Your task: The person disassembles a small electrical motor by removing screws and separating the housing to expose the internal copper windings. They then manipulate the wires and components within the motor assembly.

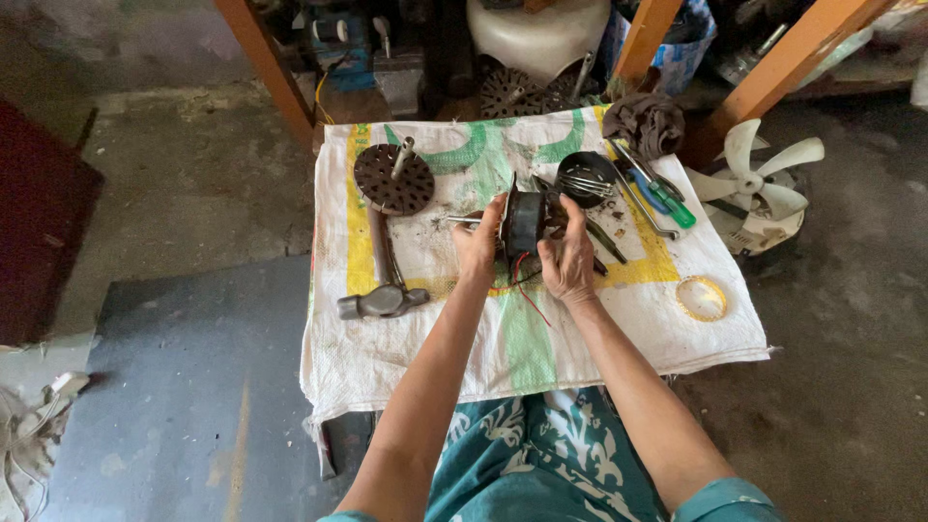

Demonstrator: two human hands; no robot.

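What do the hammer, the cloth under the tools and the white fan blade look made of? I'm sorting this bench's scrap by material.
The grey-headed hammer looks like dull, worn steel, its handle rusty brown, possibly metal or wood. The white woven sack cloth with green and yellow print seems to be plastic weave, judging by its fine grid texture and frayed edge. The white fan blade looks like smooth moulded plastic.

A small repair workshop. A hammer (384, 280), screwdrivers (657, 188) and motor parts lie on a sack-covered worktop (406, 338). A white fan blade (759, 179) rests on the bare concrete floor (193, 184).
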